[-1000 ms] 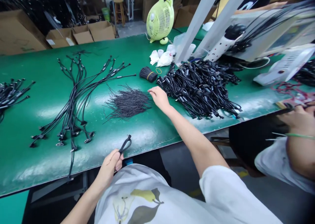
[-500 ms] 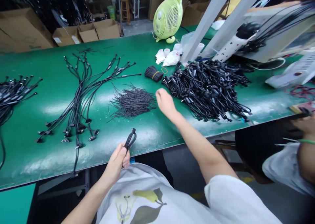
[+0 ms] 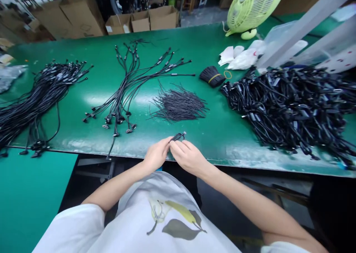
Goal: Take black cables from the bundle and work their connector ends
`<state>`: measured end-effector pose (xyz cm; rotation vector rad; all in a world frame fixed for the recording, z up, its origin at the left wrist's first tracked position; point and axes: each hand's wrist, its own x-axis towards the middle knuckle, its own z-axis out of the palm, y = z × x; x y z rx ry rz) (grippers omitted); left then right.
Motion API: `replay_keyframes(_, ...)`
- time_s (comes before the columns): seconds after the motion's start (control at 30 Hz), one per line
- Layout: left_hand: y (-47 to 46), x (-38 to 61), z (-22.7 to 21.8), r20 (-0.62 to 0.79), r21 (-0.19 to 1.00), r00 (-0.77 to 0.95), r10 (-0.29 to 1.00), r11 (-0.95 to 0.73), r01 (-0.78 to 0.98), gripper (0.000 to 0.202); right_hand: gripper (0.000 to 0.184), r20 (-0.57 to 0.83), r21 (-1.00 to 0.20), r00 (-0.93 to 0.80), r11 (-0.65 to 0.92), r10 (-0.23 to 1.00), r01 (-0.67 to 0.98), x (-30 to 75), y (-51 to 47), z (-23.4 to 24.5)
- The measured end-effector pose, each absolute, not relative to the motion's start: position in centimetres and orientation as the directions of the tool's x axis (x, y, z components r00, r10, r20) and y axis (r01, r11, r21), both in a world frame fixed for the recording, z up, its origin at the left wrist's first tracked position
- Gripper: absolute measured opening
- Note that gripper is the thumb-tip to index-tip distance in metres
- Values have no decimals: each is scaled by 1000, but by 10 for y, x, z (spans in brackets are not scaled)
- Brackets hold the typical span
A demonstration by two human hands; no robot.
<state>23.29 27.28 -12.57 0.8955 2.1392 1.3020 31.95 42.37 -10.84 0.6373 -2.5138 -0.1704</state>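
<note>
My left hand and my right hand meet at the near edge of the green table. Both pinch a small folded black cable whose end pokes out above the fingers. Just beyond lies a loose heap of thin black ties. A big pile of black cables fills the table's right side. A fanned bunch of cables with connectors lies to the left of the ties.
Another cable bundle lies at the far left. A banded bunch of ties, white bags and a green fan stand at the back right. Cardboard boxes sit behind the table.
My right hand has come back from the heap of ties to join the left hand on the folded cable. The view has shifted right and down; the neighbouring person is out of frame.
</note>
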Motion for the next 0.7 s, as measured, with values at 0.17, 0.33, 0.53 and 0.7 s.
replay_keyframes(0.17, 261, 223, -118, -217, 909, -534, 817, 369, 196, 34, 25, 297, 344, -690, 748, -660, -568, 313, 424, -98)
replay_keyframes(0.33, 253, 222, -109, -416, 904, -415, 810, 319, -283, 40, 19, 245, 422, -651, 684, -718, -595, 310, 423, -76)
replay_keyframes(0.53, 261, 235, -109, -487, 845, -381, 786, 314, -432, 34, 21, 156, 414, -733, 717, -662, -560, 322, 412, -72)
replay_keyframes(0.7, 267, 243, -102, -458, 876, -433, 776, 310, -370, 24, 18, 190, -49, -911, 924, -365, -380, 318, 410, -76)
